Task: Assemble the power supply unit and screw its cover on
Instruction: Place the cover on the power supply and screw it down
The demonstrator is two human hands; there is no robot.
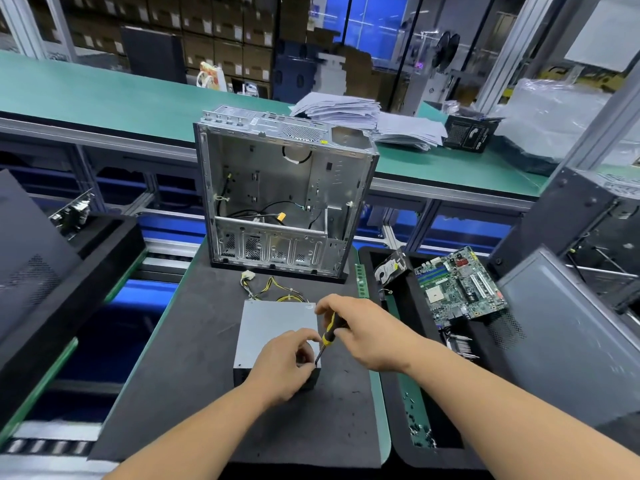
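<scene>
A grey metal power supply unit [268, 327] lies on the dark mat [194, 358] in front of me, its yellow and black cables [277, 292] trailing off its far side. My right hand [367, 330] grips a yellow-and-black screwdriver [328, 336], tip angled down at the unit's near right corner. My left hand [282, 365] rests on that corner, fingers curled near the screwdriver's tip; what they pinch is hidden.
An open, empty computer case [277, 202] stands upright behind the unit. A black tray at the right holds a motherboard [460, 285], a hard drive [393, 268] and several loose screws [419, 427]. A RAM stick [361, 278] lies by the mat's right edge. Black foam trays flank the left.
</scene>
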